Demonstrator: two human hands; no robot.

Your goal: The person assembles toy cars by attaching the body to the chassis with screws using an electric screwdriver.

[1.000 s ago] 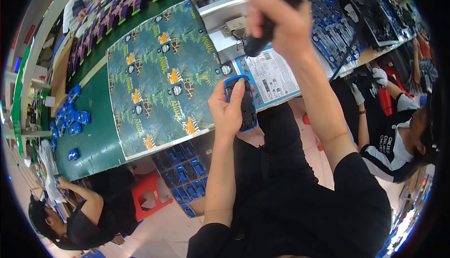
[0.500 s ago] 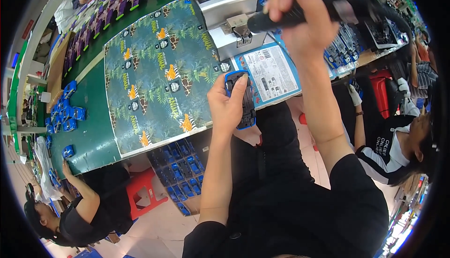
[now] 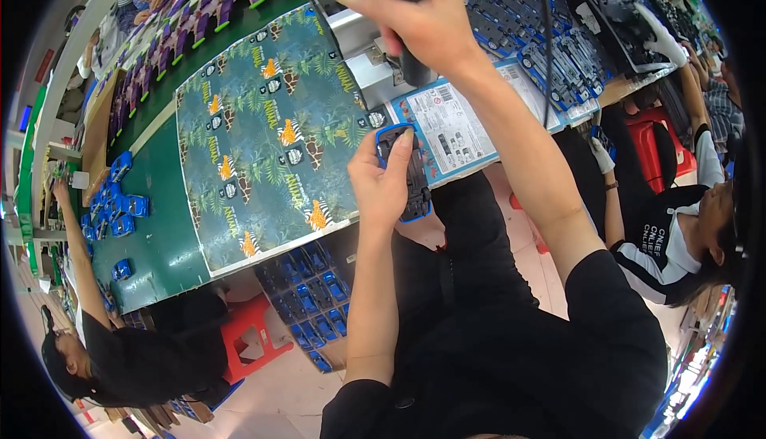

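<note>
My left hand (image 3: 378, 185) grips a blue toy car (image 3: 416, 188), its black underside turned up and my thumb pressed on one end. The car is held at the table's front edge. My right hand (image 3: 435, 28) is wrapped round a black electric screwdriver (image 3: 414, 70), whose lower end points down toward the table, above and beyond the car. The screwdriver's tip cannot be made out. Just left of it stands a silver metal box (image 3: 363, 64), probably a screw feeder, partly hidden by my right hand and the tool.
An animal-patterned sheet (image 3: 271, 136) and a printed card (image 3: 459, 124) cover the table. Blue car parts (image 3: 566, 64) lie at the right, with a black cable (image 3: 547, 48) hanging there. More blue cars (image 3: 120, 204) sit at the left. A box of cars (image 3: 311, 295) is below. Co-workers sit on both sides.
My right hand has moved left with the screwdriver, away from the metal box's outlet, and the tool now points downward. My left hand with the car has barely shifted. The left co-worker's arm has reached up.
</note>
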